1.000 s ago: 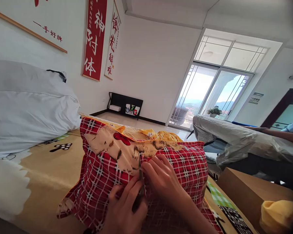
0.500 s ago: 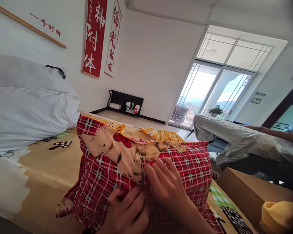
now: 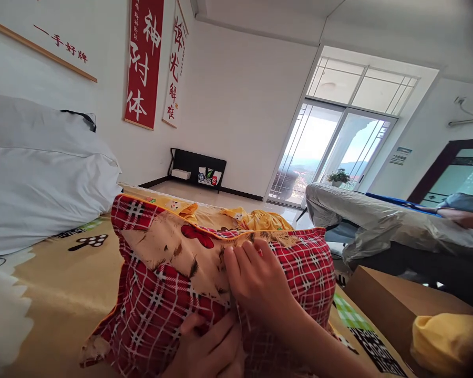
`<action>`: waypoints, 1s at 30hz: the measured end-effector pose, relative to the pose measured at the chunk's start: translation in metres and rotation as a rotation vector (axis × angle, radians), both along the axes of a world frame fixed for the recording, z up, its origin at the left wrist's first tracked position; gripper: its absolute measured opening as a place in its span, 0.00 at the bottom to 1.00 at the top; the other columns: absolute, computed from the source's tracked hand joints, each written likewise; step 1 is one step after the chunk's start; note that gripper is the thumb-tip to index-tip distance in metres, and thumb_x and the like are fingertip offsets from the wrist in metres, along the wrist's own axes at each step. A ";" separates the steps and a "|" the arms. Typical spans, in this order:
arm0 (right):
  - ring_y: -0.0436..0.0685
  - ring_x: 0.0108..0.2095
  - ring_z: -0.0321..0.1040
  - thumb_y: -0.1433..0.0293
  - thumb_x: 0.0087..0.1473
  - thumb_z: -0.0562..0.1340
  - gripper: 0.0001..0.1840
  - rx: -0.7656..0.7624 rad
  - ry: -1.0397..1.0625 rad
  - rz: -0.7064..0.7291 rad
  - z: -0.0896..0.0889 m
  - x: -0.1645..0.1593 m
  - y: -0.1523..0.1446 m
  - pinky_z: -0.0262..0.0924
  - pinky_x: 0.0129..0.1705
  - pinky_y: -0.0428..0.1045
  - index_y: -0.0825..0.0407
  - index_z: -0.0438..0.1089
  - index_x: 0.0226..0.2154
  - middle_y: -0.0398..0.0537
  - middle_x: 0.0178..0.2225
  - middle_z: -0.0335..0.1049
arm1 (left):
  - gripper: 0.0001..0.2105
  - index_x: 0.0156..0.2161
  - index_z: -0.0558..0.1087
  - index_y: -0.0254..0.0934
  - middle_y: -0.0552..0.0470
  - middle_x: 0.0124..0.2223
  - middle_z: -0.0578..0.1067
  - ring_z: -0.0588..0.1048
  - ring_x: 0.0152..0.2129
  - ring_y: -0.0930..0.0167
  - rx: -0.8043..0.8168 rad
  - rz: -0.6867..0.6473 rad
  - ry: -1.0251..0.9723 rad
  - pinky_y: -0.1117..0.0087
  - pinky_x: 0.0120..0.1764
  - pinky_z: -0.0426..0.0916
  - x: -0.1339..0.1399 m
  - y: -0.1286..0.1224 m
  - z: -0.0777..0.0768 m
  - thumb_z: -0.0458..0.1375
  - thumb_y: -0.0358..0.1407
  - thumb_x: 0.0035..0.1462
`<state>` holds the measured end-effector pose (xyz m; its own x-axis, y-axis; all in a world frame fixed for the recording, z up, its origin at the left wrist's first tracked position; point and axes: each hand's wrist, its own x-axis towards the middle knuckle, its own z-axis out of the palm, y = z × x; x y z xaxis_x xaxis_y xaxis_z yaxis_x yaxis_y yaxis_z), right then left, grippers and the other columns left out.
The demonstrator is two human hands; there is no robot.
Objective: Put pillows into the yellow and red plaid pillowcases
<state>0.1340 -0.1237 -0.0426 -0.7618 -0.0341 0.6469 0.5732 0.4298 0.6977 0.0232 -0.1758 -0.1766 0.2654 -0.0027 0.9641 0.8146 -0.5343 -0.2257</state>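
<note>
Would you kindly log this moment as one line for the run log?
left hand: gripping red plaid pillow low | right hand: pinching its seam near top | surface: printed sheet | beside: white bag

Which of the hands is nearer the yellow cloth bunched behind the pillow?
Right. The right hand rests near the red plaid pillow's top edge, just below the yellow cloth; the left hand grips lower down.

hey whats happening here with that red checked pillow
A person has both bare hands on a red plaid pillow lying on a printed bedsheet. The right hand pinches the cover along its seam, while the left hand grips the fabric just below. A large white bundle sits to the left, a cardboard box to the right.
</note>
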 end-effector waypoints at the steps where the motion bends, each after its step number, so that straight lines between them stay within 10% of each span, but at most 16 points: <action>1: 0.53 0.26 0.53 0.78 0.60 0.52 0.13 -0.006 0.009 -0.004 0.001 0.001 0.000 0.51 0.36 0.52 0.54 0.66 0.26 0.45 0.21 0.61 | 0.12 0.28 0.71 0.38 0.57 0.33 0.80 0.77 0.36 0.74 0.000 -0.008 -0.008 0.69 0.39 0.60 0.002 -0.001 0.003 0.52 0.25 0.61; 20: 0.54 0.26 0.57 0.79 0.59 0.53 0.09 -0.176 0.103 0.129 -0.019 0.037 -0.009 0.53 0.33 0.52 0.59 0.68 0.35 0.47 0.23 0.65 | 0.19 0.25 0.70 0.38 0.62 0.28 0.77 0.74 0.31 0.79 0.009 -0.093 -0.084 0.68 0.37 0.55 0.023 -0.001 0.015 0.45 0.28 0.66; 30: 0.55 0.23 0.61 0.77 0.50 0.58 0.07 -0.210 0.049 -0.164 -0.013 0.018 -0.004 0.48 0.27 0.51 0.51 0.63 0.24 0.46 0.22 0.64 | 0.16 0.26 0.71 0.37 0.58 0.30 0.78 0.75 0.34 0.74 0.024 -0.071 -0.008 0.65 0.43 0.56 0.026 0.011 0.011 0.48 0.26 0.64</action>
